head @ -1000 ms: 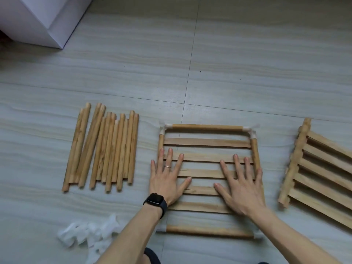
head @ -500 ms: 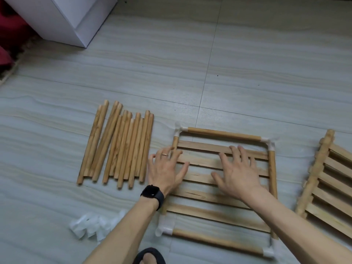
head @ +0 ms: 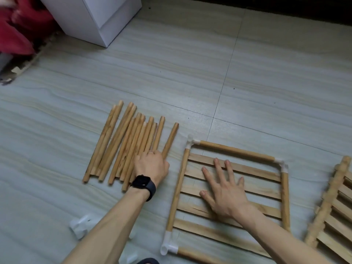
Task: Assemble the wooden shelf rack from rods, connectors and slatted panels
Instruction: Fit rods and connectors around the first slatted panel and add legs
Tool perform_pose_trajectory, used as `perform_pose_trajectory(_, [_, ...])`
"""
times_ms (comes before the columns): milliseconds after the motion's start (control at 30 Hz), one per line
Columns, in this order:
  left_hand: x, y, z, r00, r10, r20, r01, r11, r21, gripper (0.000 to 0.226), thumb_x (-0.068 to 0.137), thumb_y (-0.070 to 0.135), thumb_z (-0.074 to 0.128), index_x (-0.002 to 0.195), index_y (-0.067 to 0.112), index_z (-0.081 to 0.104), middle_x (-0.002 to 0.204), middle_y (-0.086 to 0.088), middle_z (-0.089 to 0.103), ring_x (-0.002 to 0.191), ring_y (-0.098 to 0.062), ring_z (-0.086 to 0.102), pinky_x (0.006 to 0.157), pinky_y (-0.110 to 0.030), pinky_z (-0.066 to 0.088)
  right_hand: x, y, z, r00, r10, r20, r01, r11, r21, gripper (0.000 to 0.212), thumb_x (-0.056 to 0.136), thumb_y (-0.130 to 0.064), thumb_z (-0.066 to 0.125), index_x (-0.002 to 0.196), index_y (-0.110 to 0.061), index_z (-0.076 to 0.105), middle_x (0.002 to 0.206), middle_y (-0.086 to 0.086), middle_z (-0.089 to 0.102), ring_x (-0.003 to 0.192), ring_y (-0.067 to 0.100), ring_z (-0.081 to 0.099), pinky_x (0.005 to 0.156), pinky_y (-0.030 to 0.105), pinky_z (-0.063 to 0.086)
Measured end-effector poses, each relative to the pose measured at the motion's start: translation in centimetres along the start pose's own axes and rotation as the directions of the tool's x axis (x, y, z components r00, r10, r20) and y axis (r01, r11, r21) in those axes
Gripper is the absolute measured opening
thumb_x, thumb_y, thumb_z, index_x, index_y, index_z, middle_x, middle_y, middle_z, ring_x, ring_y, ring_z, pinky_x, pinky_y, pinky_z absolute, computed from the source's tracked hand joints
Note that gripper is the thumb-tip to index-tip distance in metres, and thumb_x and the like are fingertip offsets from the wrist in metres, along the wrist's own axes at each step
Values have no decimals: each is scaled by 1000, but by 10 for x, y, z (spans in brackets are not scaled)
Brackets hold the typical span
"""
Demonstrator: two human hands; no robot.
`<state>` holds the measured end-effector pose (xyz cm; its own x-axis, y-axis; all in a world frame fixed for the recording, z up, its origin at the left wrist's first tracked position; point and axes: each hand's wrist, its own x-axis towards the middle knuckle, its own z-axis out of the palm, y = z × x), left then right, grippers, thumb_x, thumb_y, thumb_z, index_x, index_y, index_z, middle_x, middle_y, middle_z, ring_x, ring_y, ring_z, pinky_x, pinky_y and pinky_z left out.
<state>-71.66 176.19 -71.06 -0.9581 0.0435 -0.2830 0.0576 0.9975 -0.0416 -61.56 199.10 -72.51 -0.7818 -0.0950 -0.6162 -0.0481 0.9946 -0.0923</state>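
Looking down, head view. All parts lie on the tiled floor (head: 266,82).

Left grip (head: 151,166): knuckles up, over the near ends of the loose rods (head: 122,147). The fingers fold out of sight beneath the hand, so I cannot tell whether they close round anything. The rods lie side by side, long axes running away from me with the far ends leaning right. A single rod (head: 170,138) lies just right of the bundle at the same lean. Its near end passes under my knuckles.

Right grip (head: 224,195): fingers straight and spread, palm down, resting flat on the slatted panel (head: 253,172). The panel lies flat inside a square frame (head: 179,187) of rods joined by white corner connectors (head: 191,142). The slats run left to right, and the two side rods run away from me.

A second slatted panel (head: 327,202) lies to the right, apart from the frame, with its side rail pointing away from me. Spare connectors (head: 82,225) lie near my left forearm. A white cabinet (head: 99,18) stands at the far left.
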Motion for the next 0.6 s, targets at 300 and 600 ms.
perform_pose_trajectory(300, [0, 10, -53, 719, 587, 373, 522, -102, -847, 35, 74, 40, 78, 94, 11, 80, 74, 5, 57, 63, -6, 47, 61, -17, 38, 2, -3, -98, 935, 252, -250, 121, 436, 892, 52, 95, -56, 60, 141, -36, 47, 116, -14, 66, 91, 0, 70, 94, 37, 55])
perform_pose_trajectory(600, [-2, 42, -59, 771, 582, 257, 27, 373, -927, 17, 84, 39, 71, 93, 25, 77, 84, 7, 71, 72, -4, 58, 66, -20, 41, 7, 4, -114, 939, 265, -220, 141, 286, 948, 27, 94, -50, 66, 103, -24, 70, 79, -8, 73, 62, 2, 61, 59, 21, 47])
